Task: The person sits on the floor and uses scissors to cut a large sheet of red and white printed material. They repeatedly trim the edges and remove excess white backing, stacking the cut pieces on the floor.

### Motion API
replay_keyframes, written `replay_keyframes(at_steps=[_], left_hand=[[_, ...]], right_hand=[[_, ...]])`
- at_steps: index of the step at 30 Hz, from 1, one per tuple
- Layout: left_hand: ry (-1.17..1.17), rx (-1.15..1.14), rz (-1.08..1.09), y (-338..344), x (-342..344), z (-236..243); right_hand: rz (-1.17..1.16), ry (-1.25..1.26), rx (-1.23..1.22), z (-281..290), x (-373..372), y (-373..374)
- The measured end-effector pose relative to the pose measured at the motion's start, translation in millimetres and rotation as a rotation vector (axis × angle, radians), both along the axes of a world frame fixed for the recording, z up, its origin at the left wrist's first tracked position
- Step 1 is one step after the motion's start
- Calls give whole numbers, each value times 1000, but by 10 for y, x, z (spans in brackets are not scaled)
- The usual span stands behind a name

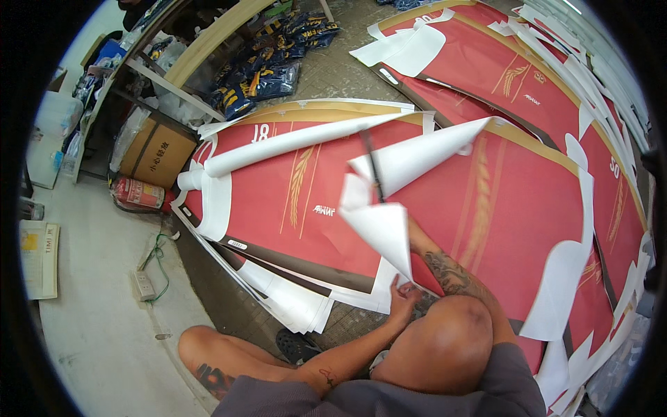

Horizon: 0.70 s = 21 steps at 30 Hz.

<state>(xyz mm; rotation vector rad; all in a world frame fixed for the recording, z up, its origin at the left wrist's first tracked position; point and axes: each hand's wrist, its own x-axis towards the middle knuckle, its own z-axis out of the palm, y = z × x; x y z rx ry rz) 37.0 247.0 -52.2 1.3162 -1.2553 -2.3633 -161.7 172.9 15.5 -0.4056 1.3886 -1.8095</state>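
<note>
My left hand (404, 297) is closed on the near white edge of a large printed sheet, beside my raised knee. The sheet is red (528, 201) with a gold wheat-ear motif and a gold band along its far edge. My tattooed right forearm (451, 271) reaches forward over it. A curled white flap (381, 233) hides my right hand. Past that flap juts a thin dark blade-like tool (373, 167), blurred, its kind unclear. It crosses another folded-back white strip (427, 156). Left of this lies a similar red sheet (278, 187) with a long white roll of paper (299, 144) on top.
More red printed sheets (479, 59) overlap at the far right, with white offcuts along their edges. To the left stand a red fire extinguisher (139, 192) and a cardboard box (157, 151). Bagged dark-blue garments (274, 80) lie at the back. A power socket (143, 285) with a green cord sits nearby.
</note>
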Motion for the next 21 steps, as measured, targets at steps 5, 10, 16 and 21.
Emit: replay_keyframes(at_steps=[5,10,16,21], left_hand=[[55,67,339,-1014,-110,-96],[40,46,288,-1527,8,316],[-339,-262,545,-1331,-654,379],[-509,-331,407,-2954,-318,-130]], right_hand=[[190,205,108,134,16,120],[3,105,117,82,-80,671],[-397,96,133,-83,-425,1419],[-625,468,521,-26,-903,2225]])
